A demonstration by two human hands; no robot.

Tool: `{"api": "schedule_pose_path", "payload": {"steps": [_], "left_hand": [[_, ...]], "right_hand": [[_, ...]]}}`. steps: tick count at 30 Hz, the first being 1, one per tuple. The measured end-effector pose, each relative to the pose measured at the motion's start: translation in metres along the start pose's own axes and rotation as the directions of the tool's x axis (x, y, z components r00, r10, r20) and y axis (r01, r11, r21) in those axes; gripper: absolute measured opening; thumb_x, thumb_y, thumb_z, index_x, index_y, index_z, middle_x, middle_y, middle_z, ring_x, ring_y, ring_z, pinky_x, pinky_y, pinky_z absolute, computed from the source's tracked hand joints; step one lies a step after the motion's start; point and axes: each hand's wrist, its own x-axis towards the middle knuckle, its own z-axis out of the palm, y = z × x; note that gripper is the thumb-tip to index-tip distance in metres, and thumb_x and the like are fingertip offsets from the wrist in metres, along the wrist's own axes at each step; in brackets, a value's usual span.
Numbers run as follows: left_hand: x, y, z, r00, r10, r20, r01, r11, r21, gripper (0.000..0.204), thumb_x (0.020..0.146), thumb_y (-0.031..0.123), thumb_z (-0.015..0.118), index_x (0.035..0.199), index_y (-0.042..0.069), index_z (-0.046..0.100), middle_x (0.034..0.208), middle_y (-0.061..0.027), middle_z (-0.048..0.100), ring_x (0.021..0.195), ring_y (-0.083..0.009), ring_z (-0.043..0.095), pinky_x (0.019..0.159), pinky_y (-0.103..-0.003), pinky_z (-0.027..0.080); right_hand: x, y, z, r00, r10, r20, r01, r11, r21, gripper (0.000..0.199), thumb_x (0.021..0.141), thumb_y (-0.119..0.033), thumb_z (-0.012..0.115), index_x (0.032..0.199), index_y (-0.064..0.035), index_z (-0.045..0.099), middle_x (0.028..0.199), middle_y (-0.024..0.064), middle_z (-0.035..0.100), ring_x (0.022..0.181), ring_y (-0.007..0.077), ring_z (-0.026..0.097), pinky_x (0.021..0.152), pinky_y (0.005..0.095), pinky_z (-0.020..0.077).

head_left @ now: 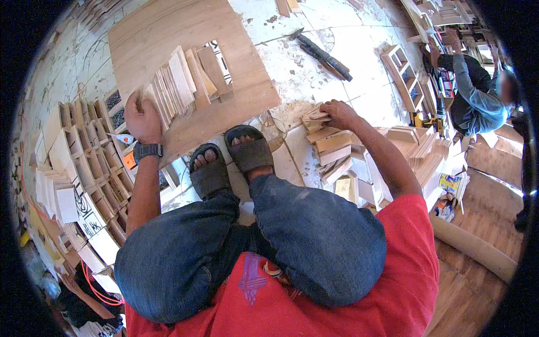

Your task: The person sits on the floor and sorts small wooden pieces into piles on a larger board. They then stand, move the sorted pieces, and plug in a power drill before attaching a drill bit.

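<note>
A leaning row of thin wooden slats [171,87] rests on a plywood sheet [247,73] in front of my feet. At the row's left end is my left hand [144,119], its fingers curled in against the nearest slats; whatever lies inside them is hidden. Out to the right, my right hand [338,114] has its fingers closed on some thin wood strips [315,117]. Those strips lie on top of a loose pile of cut wood pieces [332,144].
Beside my left forearm stand compartmented wooden frames [95,163] and a small glue bottle [122,137]. A hammer [323,54] lies on the tiles beyond the plywood. Another wooden frame [404,78] is at the right, near a seated person [477,92]. A cardboard tube [474,247] lies lower right.
</note>
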Motion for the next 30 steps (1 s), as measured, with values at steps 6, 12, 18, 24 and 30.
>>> {"api": "schedule_pose_path", "payload": {"steps": [6,12,18,24,30], "left_hand": [[0.0,0.001,0.0,0.999,0.035,-0.029,-0.034,0.999,0.041,0.033,0.079,0.015,0.056,0.108,-0.001,0.063,0.107,-0.0196,0.063,0.102,-0.0344,0.059,0.093,-0.04,0.044],[0.002,0.003,-0.001,0.999,0.038,-0.015,-0.037,0.998,0.05,0.034,0.079,0.015,0.056,0.108,-0.001,0.063,0.107,-0.0197,0.063,0.101,-0.0345,0.059,0.092,-0.04,0.044],[0.002,0.004,0.0,1.0,-0.005,-0.019,0.006,0.999,0.044,0.033,0.079,0.015,0.055,0.107,0.0,0.063,0.107,-0.0199,0.063,0.099,-0.0338,0.06,0.091,-0.039,0.045],[0.002,0.006,-0.002,1.0,-0.006,-0.015,0.006,1.0,0.026,0.033,0.08,0.016,0.055,0.108,0.0,0.064,0.109,-0.0196,0.063,0.1,-0.0333,0.06,0.092,-0.038,0.045],[-0.002,0.015,-0.001,0.988,-0.101,0.114,0.125,0.965,-0.229,0.042,0.09,0.025,0.05,0.121,-0.002,0.057,0.116,-0.0196,0.061,0.111,-0.0292,0.057,0.096,-0.036,0.042]], "right_hand": [[0.02,0.01,-0.004,0.997,-0.072,-0.013,0.072,0.997,0.028,0.035,0.073,-0.022,0.071,0.104,-0.0117,0.057,0.102,0.0122,0.061,0.099,0.0324,0.057,0.081,0.0439,0.0479],[0.028,0.005,0.011,0.996,0.044,-0.082,-0.048,0.998,-0.051,0.029,0.074,-0.011,0.067,0.1,-0.0068,0.055,0.102,0.014,0.056,0.096,0.0326,0.057,0.082,0.0428,0.0468],[0.023,0.001,0.004,0.999,-0.018,-0.043,0.013,0.994,-0.112,0.027,0.08,-0.018,0.061,0.103,-0.0041,0.054,0.11,0.0165,0.057,0.1,0.034,0.058,0.084,0.0435,0.0479],[0.03,-0.028,-0.063,0.888,0.349,-0.299,-0.02,0.68,0.733,0.034,0.08,-0.025,0.065,0.1,0.0003,0.056,0.071,0.0138,0.063,0.068,0.0231,0.064,0.062,0.0363,0.0513],[0.087,-0.142,-0.135,0.938,0.159,-0.308,0.229,0.382,0.895,0.04,0.075,-0.021,0.071,0.103,0.0049,0.06,0.083,0.0117,0.065,0.07,0.0177,0.062,0.062,0.032,0.0508]]}}
